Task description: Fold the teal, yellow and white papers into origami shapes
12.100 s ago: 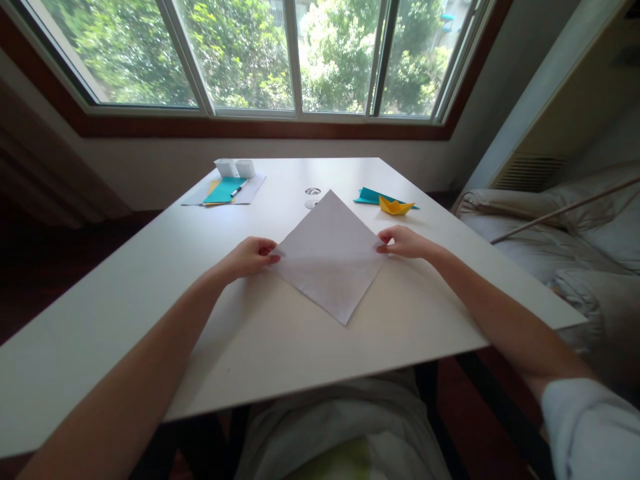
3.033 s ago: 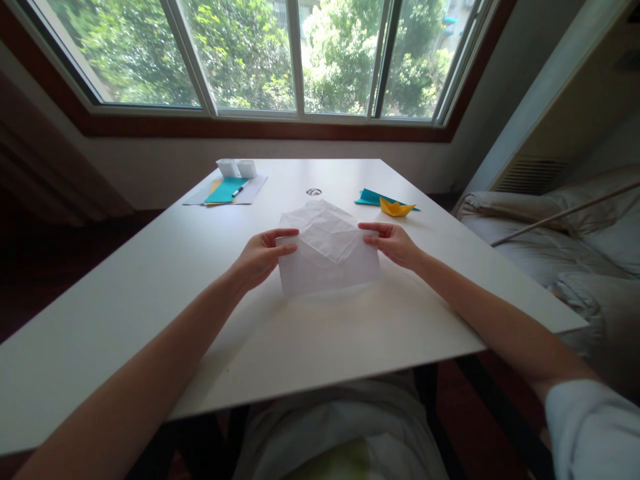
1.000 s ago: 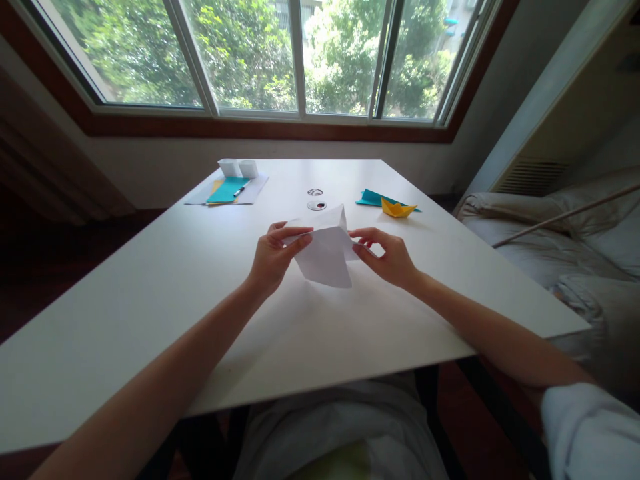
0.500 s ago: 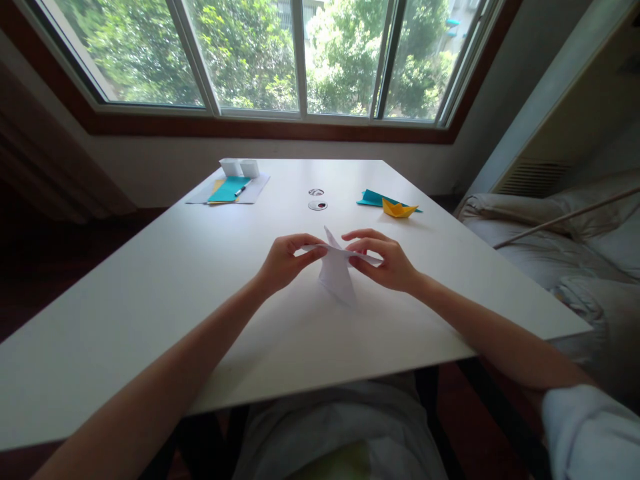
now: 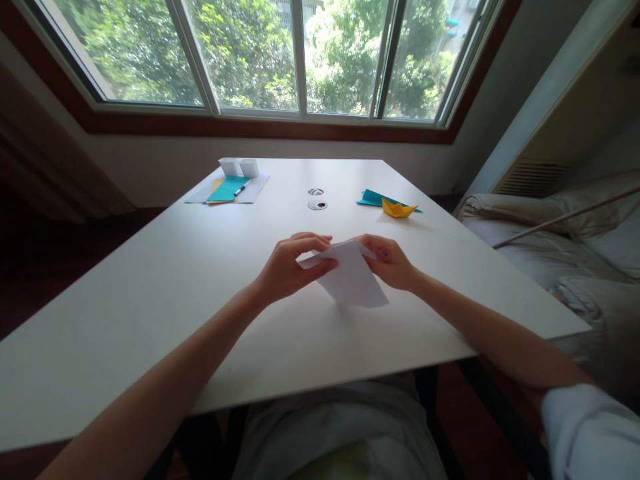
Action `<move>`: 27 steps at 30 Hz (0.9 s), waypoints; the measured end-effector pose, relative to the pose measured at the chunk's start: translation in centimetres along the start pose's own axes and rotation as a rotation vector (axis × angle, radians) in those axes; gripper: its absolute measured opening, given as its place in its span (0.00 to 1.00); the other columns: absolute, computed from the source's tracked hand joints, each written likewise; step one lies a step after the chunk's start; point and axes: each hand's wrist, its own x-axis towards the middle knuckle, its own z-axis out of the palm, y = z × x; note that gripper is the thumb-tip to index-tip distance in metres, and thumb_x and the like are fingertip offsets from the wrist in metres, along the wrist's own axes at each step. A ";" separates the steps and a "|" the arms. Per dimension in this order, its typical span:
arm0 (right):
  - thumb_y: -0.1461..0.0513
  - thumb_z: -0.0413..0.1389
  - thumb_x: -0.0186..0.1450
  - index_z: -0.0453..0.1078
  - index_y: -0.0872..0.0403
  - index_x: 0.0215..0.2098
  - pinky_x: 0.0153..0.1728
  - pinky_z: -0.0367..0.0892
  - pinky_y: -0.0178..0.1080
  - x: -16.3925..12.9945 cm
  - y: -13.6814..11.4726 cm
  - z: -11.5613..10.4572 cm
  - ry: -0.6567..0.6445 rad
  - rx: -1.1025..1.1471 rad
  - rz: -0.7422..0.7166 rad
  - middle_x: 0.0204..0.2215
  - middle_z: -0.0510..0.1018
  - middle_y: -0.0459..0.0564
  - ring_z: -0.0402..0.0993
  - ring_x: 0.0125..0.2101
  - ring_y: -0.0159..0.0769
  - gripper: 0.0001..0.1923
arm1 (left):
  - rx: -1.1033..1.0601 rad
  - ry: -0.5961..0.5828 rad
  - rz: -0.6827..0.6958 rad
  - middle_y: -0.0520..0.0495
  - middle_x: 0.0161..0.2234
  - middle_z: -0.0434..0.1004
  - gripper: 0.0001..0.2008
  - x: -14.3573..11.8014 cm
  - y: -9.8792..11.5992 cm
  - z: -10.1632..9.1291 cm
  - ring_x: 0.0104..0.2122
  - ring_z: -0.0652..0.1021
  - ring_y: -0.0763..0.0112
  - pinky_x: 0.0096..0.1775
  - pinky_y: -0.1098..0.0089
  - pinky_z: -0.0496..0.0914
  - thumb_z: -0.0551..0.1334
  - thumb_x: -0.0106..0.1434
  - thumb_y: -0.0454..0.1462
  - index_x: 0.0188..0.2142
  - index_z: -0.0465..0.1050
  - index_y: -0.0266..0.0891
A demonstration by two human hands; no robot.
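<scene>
A folded piece of white paper (image 5: 353,277) is held up between both hands, just over the near half of the table. My left hand (image 5: 295,263) pinches its left side, thumb in front and fingers behind. On the right, my right hand (image 5: 387,260) grips the upper right corner, its fingers partly hidden by the paper. The paper's broad face is turned toward me and its lower edge slants down to the right.
The white table (image 5: 165,293) carries a yellow paper boat (image 5: 399,209) beside a folded teal paper (image 5: 375,197). At the far left lie teal sheets (image 5: 229,189), a pen (image 5: 243,188) and white paper boxes (image 5: 249,168). Two round inserts (image 5: 317,205) sit mid-table.
The white paper has turned from a narrow, edge-on view with a point sticking up to a broad face toward me. Both hands have shifted their grip slightly on it.
</scene>
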 end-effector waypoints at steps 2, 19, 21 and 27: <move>0.51 0.56 0.59 0.69 0.53 0.37 0.31 0.68 0.36 0.2 0.2 -0.1 0.040 0.092 0.094 0.34 0.75 0.48 0.71 0.33 0.34 0.15 | -0.019 0.008 -0.122 0.47 0.29 0.76 0.09 -0.1 0.3 0.1 0.31 0.75 0.68 0.33 0.70 0.70 0.63 0.56 0.41 0.28 0.72 0.36; 0.62 0.56 0.58 0.64 0.50 0.51 0.31 0.68 0.35 0.4 2.5 -1.0 -0.014 -0.254 0.417 0.36 0.74 0.48 0.70 0.30 0.30 0.21 | -0.135 -0.108 -0.652 0.51 0.27 0.71 0.25 -0.7 -2.7 0.7 0.26 0.74 0.69 0.26 0.72 0.67 0.63 0.51 0.44 0.49 0.65 0.41; 0.63 0.55 0.59 0.67 0.50 0.50 0.33 0.67 0.36 0.2 2.6 -1.0 -0.065 -0.488 0.332 0.35 0.74 0.48 0.69 0.28 0.29 0.19 | 0.104 -0.200 -0.553 0.51 0.27 0.71 0.21 -0.9 -2.9 0.7 0.26 0.73 0.69 0.28 0.71 0.66 0.60 0.55 0.43 0.48 0.67 0.44; 0.64 0.52 0.61 0.69 0.51 0.49 0.43 0.63 0.42 0.0 3.3 -0.8 -0.233 -0.794 0.196 0.36 0.74 0.51 0.69 0.38 0.36 0.17 | 0.487 -0.438 -0.218 0.45 0.41 0.70 0.16 -1.7 -3.9 0.9 0.42 0.70 0.60 0.42 0.62 0.67 0.56 0.60 0.40 0.48 0.71 0.48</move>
